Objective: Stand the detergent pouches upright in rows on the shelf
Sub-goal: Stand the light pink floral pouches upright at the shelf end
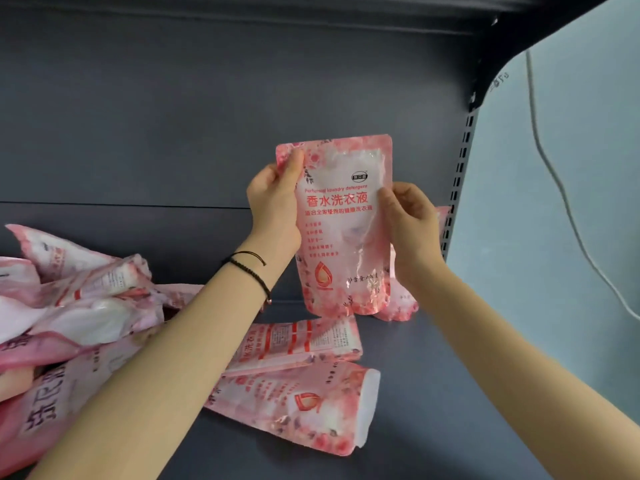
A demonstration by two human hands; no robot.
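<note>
Pink pouch [341, 230] upright, pinched by left grip [273, 202] and right grip [408, 223] (both edges); loose pouches [294, 403] flat below grips on shelf [433, 393].

The upright pouch [343, 230] is glossy pink plastic film, crinkled and catching glare; the pouches lying flat [298, 407] share that shiny finish. The shelf [433, 393] and its back panel [173, 116] look like matt dark-grey painted metal, smooth.

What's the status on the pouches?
Left hand, right hand both grip upright pouch, label forward. Second pouch stands behind it, right side. Two flat pouches in front; pile at left.
</note>
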